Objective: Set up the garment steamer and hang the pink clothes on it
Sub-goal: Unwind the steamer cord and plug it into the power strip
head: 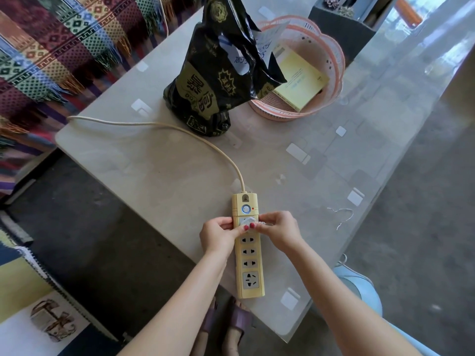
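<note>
Power strip: a long yellow plastic power strip (249, 255) lies on the pale glass-topped desk (180, 181) near its front edge, its cream cord (164, 128) curving back to the left.
Plug: a white plug (248, 222) sits at the topmost socket, just below the strip's round switch.
Left hand (218, 233): fingers curled, pinching the plug and strip from the left.
Right hand (279, 231): fingers curled on the plug from the right.
Behind: a black printed plastic bag (218, 73) stands beside a pink plastic basket (331, 60).
Steamer, pink clothes: out of view.

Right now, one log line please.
stage: plugging in | both hands: left hand, right hand pinch white plug | at: power strip top socket
</note>
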